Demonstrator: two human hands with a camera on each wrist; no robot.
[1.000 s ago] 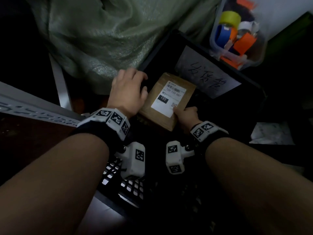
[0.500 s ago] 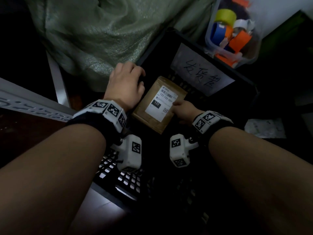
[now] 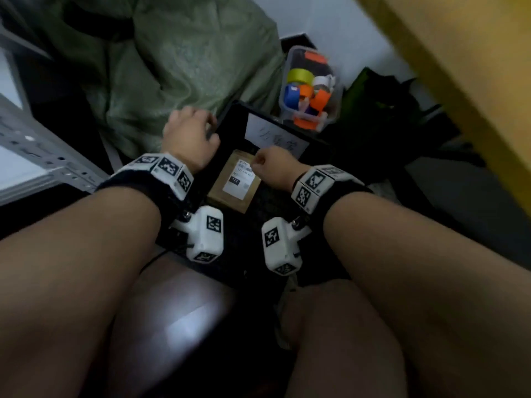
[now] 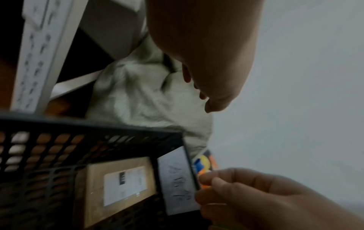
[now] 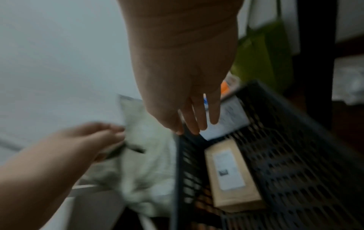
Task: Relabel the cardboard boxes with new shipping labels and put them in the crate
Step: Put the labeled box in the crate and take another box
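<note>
While the cardboard box [image 3: 234, 181] lies flat on the mesh floor of the black crate [image 3: 319, 146], neither hand touches it. Its white shipping label [image 3: 240, 178] faces up, and the box sits near the crate's far wall, just below the handwritten white sheet [image 3: 275, 135] fixed to that wall. The left hand [image 3: 188, 136] hangs above the crate's left rim, outside the box and apart from it; in the right wrist view its fingers [image 5: 110, 132] look loosely bent, and a dark blurred shape shows just beyond them, but whether they hold anything cannot be told. The right hand [image 3: 273, 170] hovers over the crate, above the box's right edge, with clear air between it and the cardboard. In the head view it looks loosely bunched, while the right wrist view shows its fingers [image 5: 199, 118] hanging relaxed and nearly straight, tips pointing down toward the crate's far left corner and holding nothing; the box lies below and to the right of those tips. Beyond the crate's far wall stands a clear tub [image 3: 311, 91] of coloured tape rolls, and a green woven sack [image 3: 175, 61] slumps against the crate's left side. A grey perforated shelf upright [image 4: 42, 51] rises to the left of the sack.
</note>
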